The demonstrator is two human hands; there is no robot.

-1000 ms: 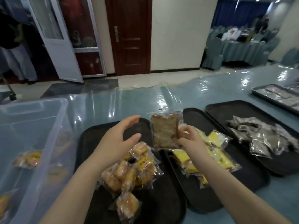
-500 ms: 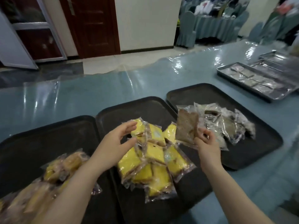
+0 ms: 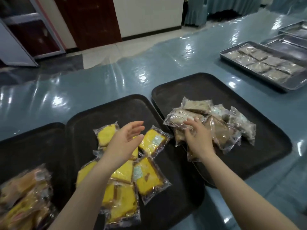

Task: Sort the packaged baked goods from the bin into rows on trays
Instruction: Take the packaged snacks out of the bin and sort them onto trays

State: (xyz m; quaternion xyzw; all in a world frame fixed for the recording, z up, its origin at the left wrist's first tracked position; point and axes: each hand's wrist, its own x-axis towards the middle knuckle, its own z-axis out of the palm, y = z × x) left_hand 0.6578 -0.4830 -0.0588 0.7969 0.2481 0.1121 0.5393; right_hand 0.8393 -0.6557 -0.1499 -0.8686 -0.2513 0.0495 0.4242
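Note:
Three black trays lie side by side on the blue table. The right tray (image 3: 259, 100) carries a heap of brown cake packets (image 3: 221, 128). My right hand (image 3: 198, 138) rests on the near left part of that heap with fingers spread flat, gripping nothing. The middle tray (image 3: 116, 105) holds several yellow cake packets (image 3: 147, 176). My left hand (image 3: 123, 143) hovers above them, open and empty, palm turned right. The left tray (image 3: 33, 141) has golden bun packets (image 3: 23, 196) at its near corner.
A metal tray (image 3: 232, 62) with brown packets laid in rows sits at the far right, with two more metal trays (image 3: 285, 40) behind it. The table is covered in shiny blue plastic (image 3: 116, 75). Doors and a wall stand beyond.
My right hand has carried the brown cake packet rightwards, let it go on the brown heap and now lies flat on it. The view has swung right; the clear bin is out of view.

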